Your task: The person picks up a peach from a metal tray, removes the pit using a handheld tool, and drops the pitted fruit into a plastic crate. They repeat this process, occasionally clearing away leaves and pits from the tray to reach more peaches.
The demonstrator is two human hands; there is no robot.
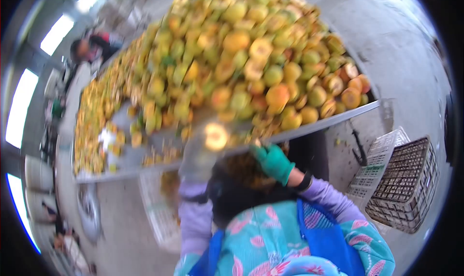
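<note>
A metal table (333, 121) carries a big heap of yellow-green and orange fruit (241, 48), many of them cut in half. My left hand (200, 152), blurred by motion, is raised at the table's near edge and holds a cut fruit half (215, 136) with its pale flesh facing me. My right hand (273, 163), in a green glove, has curled fingers just below the table edge, above a dark container (227, 198) with brownish scraps. What the glove grips is unclear. Purple sleeves, a floral top and blue apron straps fill the bottom of the view.
A white crate (382, 164) and a dark crate (408, 184) stand on the concrete floor at the right. A pale basket (159, 218) sits under the table. Another person (89, 48) works at the table's far left end, beside small cut pieces (92, 126).
</note>
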